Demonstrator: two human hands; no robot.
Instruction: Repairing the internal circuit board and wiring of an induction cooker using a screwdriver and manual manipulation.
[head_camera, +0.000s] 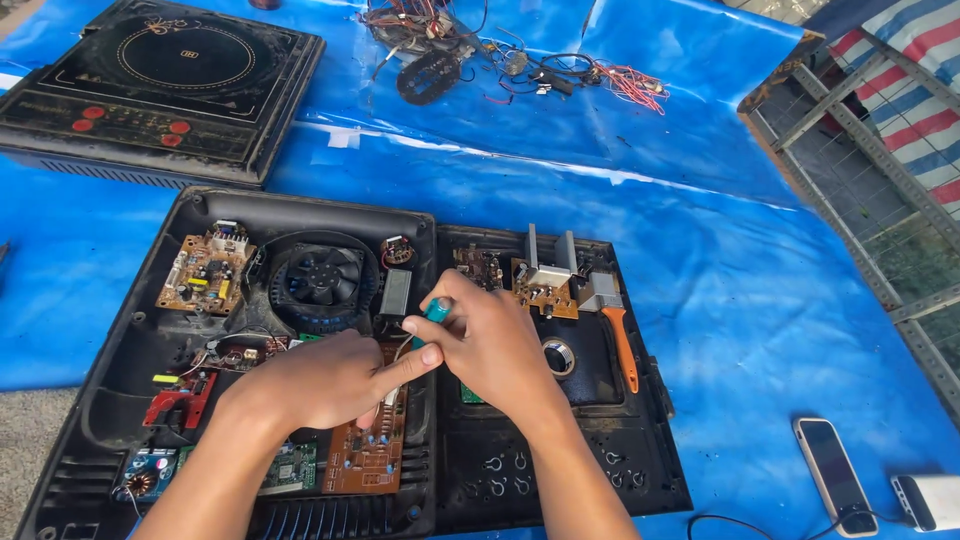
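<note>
My right-hand fingers (455, 300) are wrapped tight around a teal-handled tool (437, 310), which sits at centre frame with only its handle end showing above the fist; its tip is hidden. I read the right hand (495, 345) as clamped on that tool. The left hand (325, 380) lies just left of it, fingers curled together, forefinger stretched right and touching the right hand; I cannot tell whether it grips anything.

Both hands rest over a brown circuit board (368, 455) in the lower centre of the frame. That board lies inside an opened black appliance casing (120, 370) that spans the lower left and centre.

Components in the casing:
- Black cooling fan (320, 278), just above the left hand.
- Small yellow-brown circuit board (205, 273), left of the fan.
- Orange-handled brush (618, 335), right of the right hand.

An intact black induction cooker (160, 85) occupies the upper left. A tangle of loose wires (500, 55) lies at top centre. A smartphone (835, 475) rests at lower right. A blue tarpaulin (760, 300) underlies everything.
</note>
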